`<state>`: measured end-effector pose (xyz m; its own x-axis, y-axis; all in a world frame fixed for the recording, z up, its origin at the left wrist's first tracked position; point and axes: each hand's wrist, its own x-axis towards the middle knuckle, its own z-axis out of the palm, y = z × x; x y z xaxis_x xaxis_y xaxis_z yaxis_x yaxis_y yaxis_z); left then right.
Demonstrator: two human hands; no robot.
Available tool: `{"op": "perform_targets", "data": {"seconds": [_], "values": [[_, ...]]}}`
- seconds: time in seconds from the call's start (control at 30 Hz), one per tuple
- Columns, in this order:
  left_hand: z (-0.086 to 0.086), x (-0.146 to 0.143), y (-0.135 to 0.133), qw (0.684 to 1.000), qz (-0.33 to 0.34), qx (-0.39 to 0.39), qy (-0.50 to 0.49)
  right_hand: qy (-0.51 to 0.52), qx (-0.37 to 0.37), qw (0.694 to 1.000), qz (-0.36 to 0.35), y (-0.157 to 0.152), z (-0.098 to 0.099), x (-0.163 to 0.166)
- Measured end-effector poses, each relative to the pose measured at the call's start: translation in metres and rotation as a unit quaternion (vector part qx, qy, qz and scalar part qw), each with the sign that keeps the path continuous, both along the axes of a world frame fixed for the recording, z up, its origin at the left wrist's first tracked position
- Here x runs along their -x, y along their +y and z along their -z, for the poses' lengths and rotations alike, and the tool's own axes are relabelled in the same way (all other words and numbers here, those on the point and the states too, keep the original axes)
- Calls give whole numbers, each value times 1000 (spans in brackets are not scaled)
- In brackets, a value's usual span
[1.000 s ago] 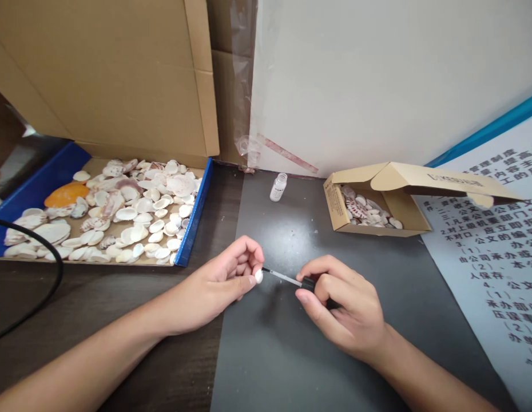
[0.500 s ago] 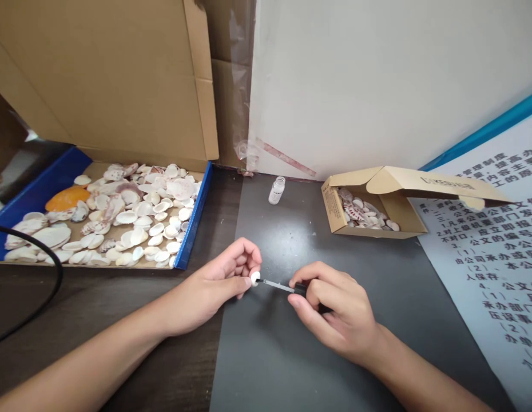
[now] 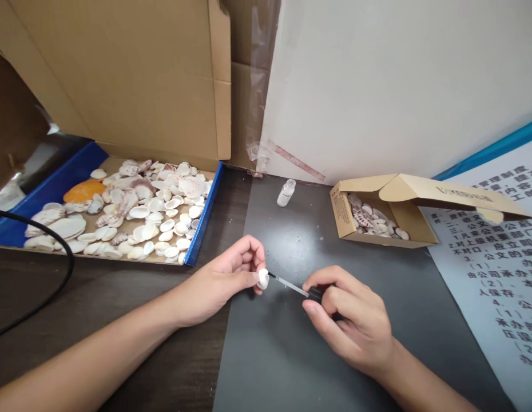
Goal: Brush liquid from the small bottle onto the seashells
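Observation:
Between thumb and fingers, my left hand [image 3: 235,272] pinches a small white seashell [image 3: 263,279] above the left edge of the grey mat. My right hand [image 3: 352,320] grips the black cap of a small applicator brush [image 3: 292,286], its clear stem pointing left. The dark bristle tip touches or nearly touches the shell's right side. Behind both hands, an uncapped small bottle [image 3: 286,193] with a white label stands upright on the mat. The cap is partly hidden by my right fingers.
A blue-edged cardboard box [image 3: 206,214] of seashells lies open at left, a black cable [image 3: 71,263] in front. At right, a small cardboard box [image 3: 386,240] holds more shells beside a printed sheet [image 3: 506,286]. A white panel [image 3: 377,86] rises behind the grey mat [image 3: 266,366].
The view has shifted slightly, so the scene sits further right. The shell in my left hand is turned and shows more of its white surface; both hands keep their hold.

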<state>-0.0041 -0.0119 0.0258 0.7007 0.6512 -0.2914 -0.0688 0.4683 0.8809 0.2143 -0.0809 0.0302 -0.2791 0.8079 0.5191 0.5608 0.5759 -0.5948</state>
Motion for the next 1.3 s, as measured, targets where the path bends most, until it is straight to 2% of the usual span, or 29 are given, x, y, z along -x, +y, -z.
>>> {"op": "perform_targets", "data": {"seconds": [0.1, 0.3, 0.5, 0.6, 0.73, 0.83, 1.0, 1.2, 1.3], "values": [[2, 0, 1, 1000, -19, 13, -7, -7, 9, 1000, -13, 0, 1, 2], [6, 1, 4, 995, -65, 61, -39, 15, 24, 1000, 8, 2, 4, 0], [3, 2, 6, 995, -63, 60, -41, 79, 80, 989, 95, 9, 18, -7], [3, 4, 6, 996, -37, 61, -52, 75, 83, 989, 91, 12, 19, -8], [3, 4, 1, 994, 56, 58, -68, 79, 66, 992, 75, 12, 15, -5], [1, 2, -6, 993, 101, 23, -53, 98, 96, 989, 58, 9, 12, -1], [-1, -1, -11, 994, 99, -39, -37, 122, 135, 983, 32, 5, 14, 2], [-2, -3, -15, 990, 115, -82, -14, 81, 87, 993, 12, 4, 12, 4], [-2, -6, -19, 990, 101, -98, -5, 44, 70, 997, 8, 4, 9, 7]]}}
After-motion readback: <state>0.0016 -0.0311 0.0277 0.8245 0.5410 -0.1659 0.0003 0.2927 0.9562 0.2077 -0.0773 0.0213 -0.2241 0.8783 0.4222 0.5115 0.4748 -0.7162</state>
